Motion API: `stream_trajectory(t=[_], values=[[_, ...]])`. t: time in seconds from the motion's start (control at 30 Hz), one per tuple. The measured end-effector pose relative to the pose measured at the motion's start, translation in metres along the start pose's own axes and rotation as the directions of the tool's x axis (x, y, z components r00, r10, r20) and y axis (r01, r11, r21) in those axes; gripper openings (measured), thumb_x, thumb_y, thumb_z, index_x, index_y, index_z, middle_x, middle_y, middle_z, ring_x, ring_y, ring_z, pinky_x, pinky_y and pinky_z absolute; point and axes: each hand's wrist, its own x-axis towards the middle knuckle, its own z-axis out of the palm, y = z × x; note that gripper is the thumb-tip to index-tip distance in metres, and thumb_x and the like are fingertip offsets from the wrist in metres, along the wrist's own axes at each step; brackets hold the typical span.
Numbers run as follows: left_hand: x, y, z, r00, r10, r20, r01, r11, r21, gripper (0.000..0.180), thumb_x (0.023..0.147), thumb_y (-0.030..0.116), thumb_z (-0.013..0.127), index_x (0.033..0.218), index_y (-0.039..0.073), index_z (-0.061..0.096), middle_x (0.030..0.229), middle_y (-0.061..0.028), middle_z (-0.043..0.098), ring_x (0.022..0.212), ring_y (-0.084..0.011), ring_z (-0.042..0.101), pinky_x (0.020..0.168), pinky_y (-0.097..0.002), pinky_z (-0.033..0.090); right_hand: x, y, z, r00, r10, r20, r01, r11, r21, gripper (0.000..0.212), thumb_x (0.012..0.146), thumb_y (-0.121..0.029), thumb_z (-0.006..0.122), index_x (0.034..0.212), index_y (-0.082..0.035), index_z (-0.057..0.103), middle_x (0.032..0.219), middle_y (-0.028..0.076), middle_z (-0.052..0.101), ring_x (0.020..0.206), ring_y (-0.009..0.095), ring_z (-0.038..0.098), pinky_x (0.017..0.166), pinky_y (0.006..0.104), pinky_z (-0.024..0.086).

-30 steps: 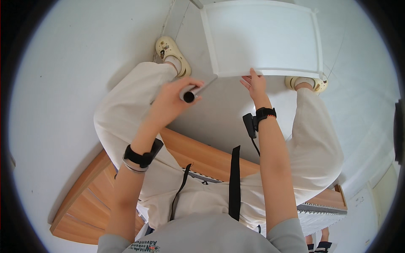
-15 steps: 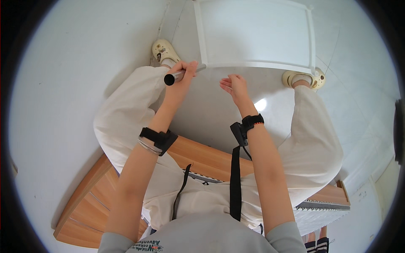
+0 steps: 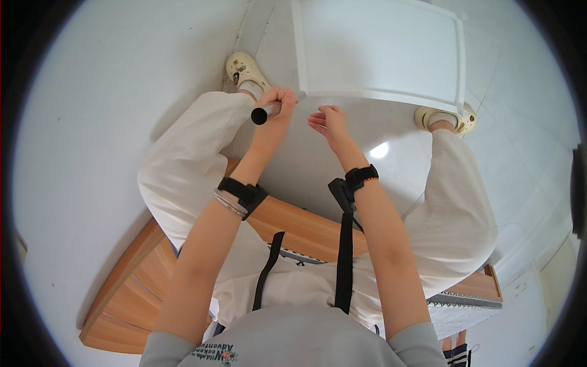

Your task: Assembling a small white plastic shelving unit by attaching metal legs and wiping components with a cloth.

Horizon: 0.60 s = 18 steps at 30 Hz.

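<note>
My left hand (image 3: 276, 119) is wrapped around a silvery metal tube (image 3: 262, 115), whose open, dark end points up toward me. The tube's far end meets the near left corner of a white rectangular panel with a raised rim (image 3: 379, 96); whether it is joined there cannot be seen. Just right of the tube, apart from it, hovers my right hand (image 3: 330, 125). Its thumb and fingers are drawn together in a pinch, and anything between them is too small to make out. Black straps with small black devices sit on both wrists.
Behind and beneath me is a wooden bench or bed frame (image 3: 293, 223) with slats. Cream clogs (image 3: 246, 68) on my feet flank the panel. A pale wall (image 3: 98, 140) rises on the left. Black straps (image 3: 344, 263) hang over my lap. Another person's feet show at lower right.
My left hand and the tube have shifted slightly right in the picture, as has the panel. My right hand has come a little left, narrowing the gap to the tube.
</note>
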Motion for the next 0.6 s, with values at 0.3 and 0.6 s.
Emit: stream_trajectory(t=[0.3,0.6], values=[[0.001,0.006,-0.01,0.99,-0.097,0.1,0.104,0.993,-0.064,0.017,0.078,0.014,0.059,0.072,0.0,0.05,0.068,-0.004,0.051,0.062,-0.0078,0.045,0.055,-0.0231,0.038,-0.069,-0.036,-0.021,0.991,-0.125,-0.05,0.123,0.992,-0.037,0.025,0.081,-0.013,0.047,0.099,0.004,0.043,0.087,0.017,0.053,0.079,0.025,0.056,0.073,0.0345,0.05],[-0.073,0.095,-0.094,0.935,-0.229,0.27,0.16,0.954,0.253,0.053,0.073,0.016,0.065,0.118,0.0,0.042,0.119,-0.0158,0.045,0.114,-0.0242,0.043,0.093,-0.0306,0.035,-0.312,-0.104,-0.073,0.838,-0.545,0.019,0.477,0.717,-0.508,0.017,0.086,-0.015,0.047,0.097,-0.002,0.05,0.082,0.008,0.056,0.072,0.014,0.057,0.064,0.0259,0.049]])
